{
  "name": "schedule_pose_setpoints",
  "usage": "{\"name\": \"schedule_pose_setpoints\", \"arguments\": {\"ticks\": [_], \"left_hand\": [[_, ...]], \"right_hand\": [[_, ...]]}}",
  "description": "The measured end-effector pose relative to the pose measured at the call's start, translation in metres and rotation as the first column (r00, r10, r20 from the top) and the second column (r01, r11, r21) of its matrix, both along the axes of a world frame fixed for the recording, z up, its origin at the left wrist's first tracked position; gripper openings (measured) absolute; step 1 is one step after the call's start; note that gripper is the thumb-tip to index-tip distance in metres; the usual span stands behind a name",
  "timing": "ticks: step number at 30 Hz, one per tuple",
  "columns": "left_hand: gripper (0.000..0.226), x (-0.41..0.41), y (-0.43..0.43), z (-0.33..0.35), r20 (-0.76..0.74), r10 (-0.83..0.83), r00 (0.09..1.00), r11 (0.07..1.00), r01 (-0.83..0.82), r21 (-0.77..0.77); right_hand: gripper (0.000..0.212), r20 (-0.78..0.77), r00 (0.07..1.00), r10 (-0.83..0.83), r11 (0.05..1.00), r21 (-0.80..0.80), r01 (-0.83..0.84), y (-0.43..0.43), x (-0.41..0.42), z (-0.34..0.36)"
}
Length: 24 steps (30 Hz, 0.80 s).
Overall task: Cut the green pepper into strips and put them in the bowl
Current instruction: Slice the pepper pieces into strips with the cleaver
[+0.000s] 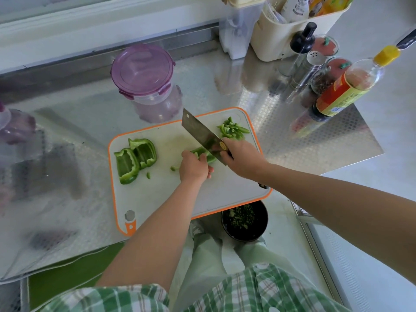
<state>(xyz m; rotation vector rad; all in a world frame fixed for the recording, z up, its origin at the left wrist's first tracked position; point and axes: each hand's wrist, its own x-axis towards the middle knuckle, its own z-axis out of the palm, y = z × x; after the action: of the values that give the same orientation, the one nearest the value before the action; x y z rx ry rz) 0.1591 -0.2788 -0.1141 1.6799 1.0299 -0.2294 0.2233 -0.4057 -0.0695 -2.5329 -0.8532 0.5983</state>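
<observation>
- The left hand [194,167], fingers curled, holds down a curved green pepper piece [201,151] at the middle of the white, orange-rimmed plastic cutting board [157,194].
- The right hand [242,158] grips the handle of a broad steel cleaver [200,131], its blade on that piece.
- Thin green pepper strips [233,129] lie piled at the board's far right corner.
- Two large uncut pepper sections [135,158] sit on the board's left part.
- A dark round bowl [247,238] holding chopped greens stands at the board's near right edge.
</observation>
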Motion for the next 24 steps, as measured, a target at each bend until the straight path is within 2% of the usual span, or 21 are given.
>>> {"name": "schedule_pose_setpoints", "arguments": {"ticks": [4, 7, 11, 14, 17, 19, 24], "left_hand": [[0.014, 0.0, 0.003, -0.002, -0.019, -0.015, 1.0, 1.0, 0.016, 0.007], [0.015, 0.001, 0.005, -0.001, -0.032, -0.021, 0.999, 1.0, 0.021, 0.019], [0.019, -0.003, 0.01, -0.003, -0.075, -0.128, 0.989, 0.982, 0.137, 0.127], [0.02, -0.008, 0.016, -0.003, -0.118, -0.236, 0.965, 0.933, 0.259, 0.251], [0.026, -0.01, 0.018, -0.003, -0.123, -0.268, 0.956, 0.912, 0.293, 0.286], [0.033, -0.011, 0.017, -0.004, -0.121, -0.27, 0.955, 0.91, 0.295, 0.292], [0.028, -0.009, 0.017, -0.005, -0.154, -0.283, 0.947, 0.884, 0.32, 0.34]], "right_hand": [[0.011, 0.015, 1.0, 0.022, 0.999, -0.031, -0.022, 0.003, -0.001, -0.003], [0.009, 0.07, 0.995, 0.074, 0.989, -0.132, -0.064, 0.01, -0.003, -0.003], [0.017, 0.126, 0.988, 0.092, 0.982, -0.174, -0.069, 0.017, -0.01, -0.01], [0.015, 0.118, 0.993, 0.031, 0.991, -0.135, -0.015, 0.013, -0.008, -0.015], [0.013, 0.017, 0.994, -0.108, 0.994, -0.016, 0.109, 0.011, -0.003, -0.017], [0.011, 0.007, 0.995, -0.095, 0.995, 0.005, 0.095, 0.012, -0.001, -0.016], [0.017, 0.03, 1.0, -0.009, 0.998, 0.062, 0.008, 0.007, 0.007, 0.0]]}}
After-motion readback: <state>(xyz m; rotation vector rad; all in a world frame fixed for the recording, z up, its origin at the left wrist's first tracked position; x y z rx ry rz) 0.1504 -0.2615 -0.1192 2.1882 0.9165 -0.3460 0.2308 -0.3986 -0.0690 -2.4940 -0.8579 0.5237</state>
